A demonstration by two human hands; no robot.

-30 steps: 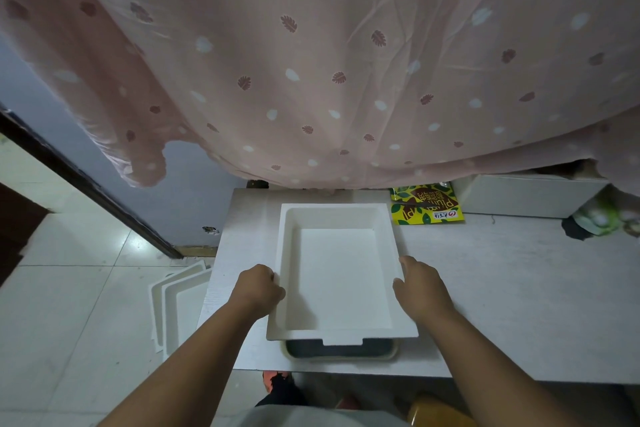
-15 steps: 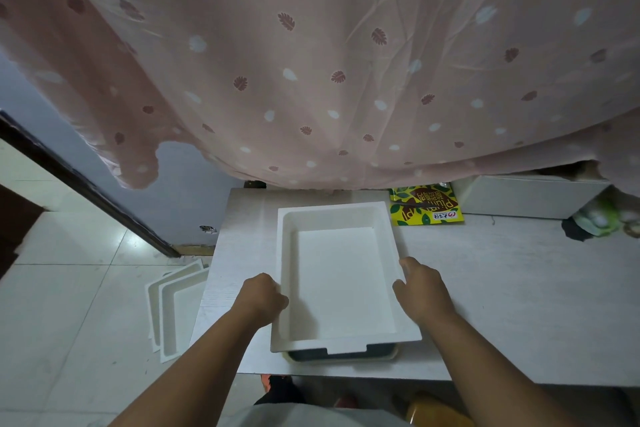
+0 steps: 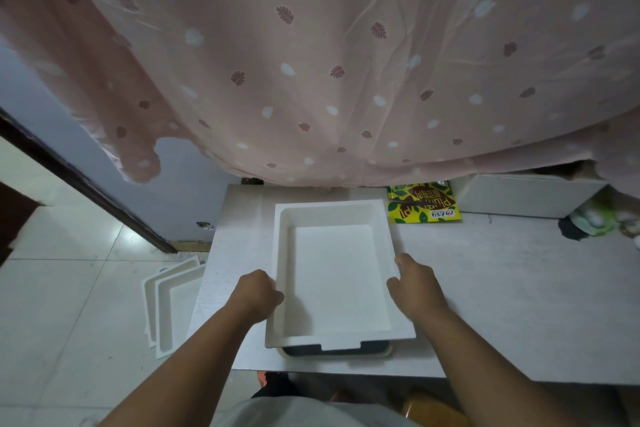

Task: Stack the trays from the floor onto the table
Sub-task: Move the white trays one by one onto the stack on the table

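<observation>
A white rectangular tray [image 3: 334, 274] lies on the grey table [image 3: 502, 305], on top of a dark tray [image 3: 337, 350] whose front edge shows beneath it. My left hand [image 3: 258, 291] grips the white tray's left rim. My right hand [image 3: 414, 284] holds its right rim, fingers curled over the edge. Two more white trays [image 3: 169, 302] lie on the tiled floor to the left of the table, nested and partly hidden by the table edge.
A pink patterned curtain [image 3: 329, 62] hangs over the back of the table. A yellow-green packet [image 3: 424, 206] and a white box [image 3: 526, 196] lie at the back right. Green and dark items [image 3: 588, 222] sit at the far right. A dark door frame [image 3: 79, 180] runs along the left.
The white tray has shifted slightly on the dark tray and sits a little askew. Both hands stayed on its rims; the view moved a bit.
</observation>
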